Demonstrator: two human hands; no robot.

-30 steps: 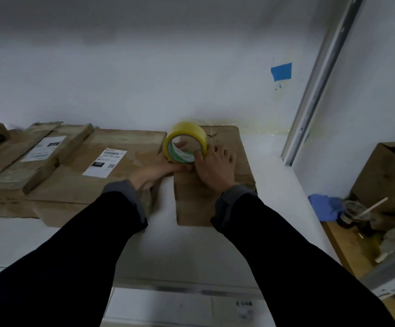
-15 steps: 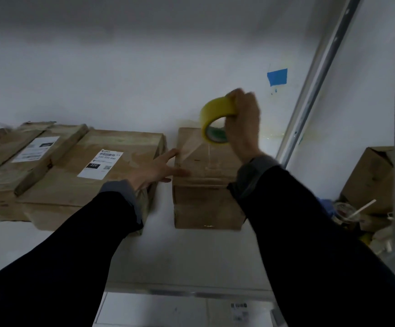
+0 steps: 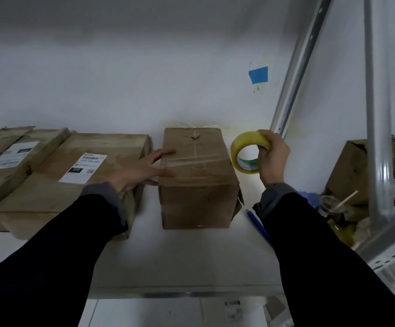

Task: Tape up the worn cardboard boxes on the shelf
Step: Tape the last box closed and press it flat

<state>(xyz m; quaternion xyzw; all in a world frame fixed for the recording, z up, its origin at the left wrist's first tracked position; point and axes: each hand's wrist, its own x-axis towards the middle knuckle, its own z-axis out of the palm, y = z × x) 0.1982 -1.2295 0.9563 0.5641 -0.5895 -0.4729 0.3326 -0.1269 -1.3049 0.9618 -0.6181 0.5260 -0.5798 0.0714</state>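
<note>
Cardboard boxes sat on the white shelf (image 3: 191, 260): flat ones (image 3: 73, 171) at left, a small box (image 3: 197, 175) in the middle. Left hand (image 3: 142, 169) lay spread-fingered against that box's left edge, steadying it. Right hand (image 3: 273, 159) gripped the yellow tape roll (image 3: 247, 152) just right of it. Best to press each strip flat and overlap the worn corners.

The scene is dimly lit, with a grey cast. The upper wall (image 3: 144, 31) is darkened into shadow. Straight shelf posts (image 3: 378, 114) are bent by wide-angle distortion. The dark sleeves (image 3: 333, 267) are rendered nearly black, and fine detail is softened throughout.
</note>
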